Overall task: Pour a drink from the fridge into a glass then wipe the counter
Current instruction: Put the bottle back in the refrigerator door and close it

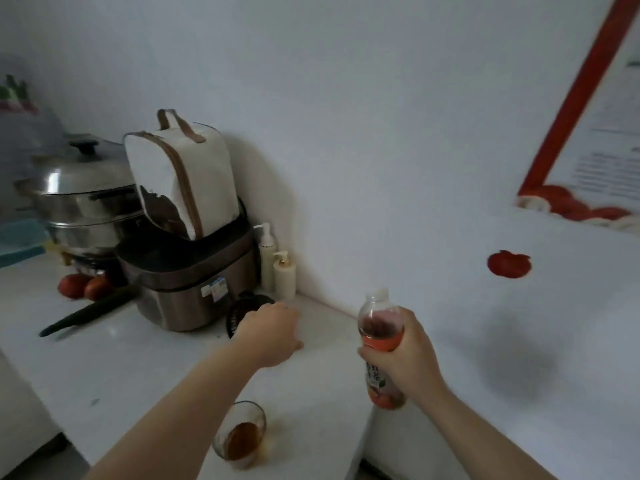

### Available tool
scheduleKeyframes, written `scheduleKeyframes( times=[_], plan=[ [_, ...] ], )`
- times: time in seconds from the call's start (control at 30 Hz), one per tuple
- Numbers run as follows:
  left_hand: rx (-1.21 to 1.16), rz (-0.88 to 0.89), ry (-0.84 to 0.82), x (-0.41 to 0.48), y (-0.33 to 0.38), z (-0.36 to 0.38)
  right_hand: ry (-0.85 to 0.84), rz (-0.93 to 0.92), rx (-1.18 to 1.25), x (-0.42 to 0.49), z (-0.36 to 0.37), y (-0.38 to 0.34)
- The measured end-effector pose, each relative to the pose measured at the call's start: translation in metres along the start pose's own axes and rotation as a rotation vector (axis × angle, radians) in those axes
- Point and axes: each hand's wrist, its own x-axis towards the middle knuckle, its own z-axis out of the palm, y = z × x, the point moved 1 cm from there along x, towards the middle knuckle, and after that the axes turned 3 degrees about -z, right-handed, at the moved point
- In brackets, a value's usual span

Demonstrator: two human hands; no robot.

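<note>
A clear plastic bottle [380, 327] with an orange label and dark red drink stands upright in the air past the counter's right edge, uncapped, and my right hand [403, 355] grips its middle. A short glass [240, 434] holding a little brown drink sits near the front of the white counter [138, 358]. My left hand [272, 332] reaches palm down over the back of the counter, fingers curled next to a dark round object [242, 310]; I cannot tell whether it holds anything.
At the back left stand a brown electric cooker [194, 285] with a white bag [180, 178] on top, a steel steamer pot [79, 199], two pump bottles [277, 265], tomatoes [83, 285] and a cucumber [86, 315]. White walls close the corner.
</note>
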Motion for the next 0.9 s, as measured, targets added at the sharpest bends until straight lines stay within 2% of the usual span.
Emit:
scheduleKeyframes(
  times=[0.3,0.5,0.67,0.9],
  plan=[
    [0.038,0.451,-0.013,-0.007,0.135,0.011,0.346,0.206,-0.141,-0.099,-0.121,0.026],
    [0.08,0.706,-0.019,-0.043,0.24,0.024,0.598,0.359,-0.192,-0.186,-0.203,0.039],
    [0.105,0.915,-0.021,-0.104,0.329,0.036,0.805,0.427,-0.226,-0.281,-0.268,0.034],
    [0.13,1.201,-0.061,-0.233,0.438,0.068,1.055,0.511,-0.296,-0.434,-0.338,0.008]
  ],
)
